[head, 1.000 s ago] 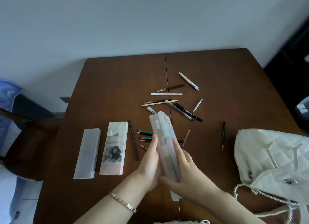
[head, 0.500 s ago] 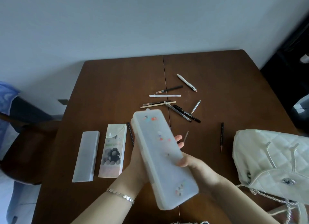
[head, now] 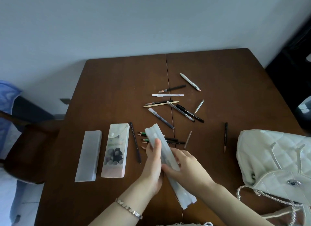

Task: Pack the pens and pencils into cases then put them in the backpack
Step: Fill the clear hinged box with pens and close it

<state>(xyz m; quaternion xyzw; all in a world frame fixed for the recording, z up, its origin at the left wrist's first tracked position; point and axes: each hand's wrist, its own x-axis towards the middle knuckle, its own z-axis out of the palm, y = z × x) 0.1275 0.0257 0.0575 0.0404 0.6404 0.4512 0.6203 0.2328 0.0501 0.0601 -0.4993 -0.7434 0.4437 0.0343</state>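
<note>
A brown table (head: 117, 84) lies beneath the left hand (head: 152, 160) and right hand (head: 186, 168). Well left of them is a dark chair (head: 25, 150) — blue cloth (head: 8, 97) beside it.

The one view comes from a camera on the person's head, looking forward and steeply down across the table (head: 109, 84). Its wide lens bows the table's edges and takes in the pale wall (head: 134, 23) beyond the far side. Nearest the lens, low in the frame, are the left hand (head: 152, 160) and right hand (head: 186, 168), gripping a case (head: 154, 133). A chair (head: 25, 141) sits at the left edge, and a backpack (head: 272, 155) is cut off at the right.
</note>
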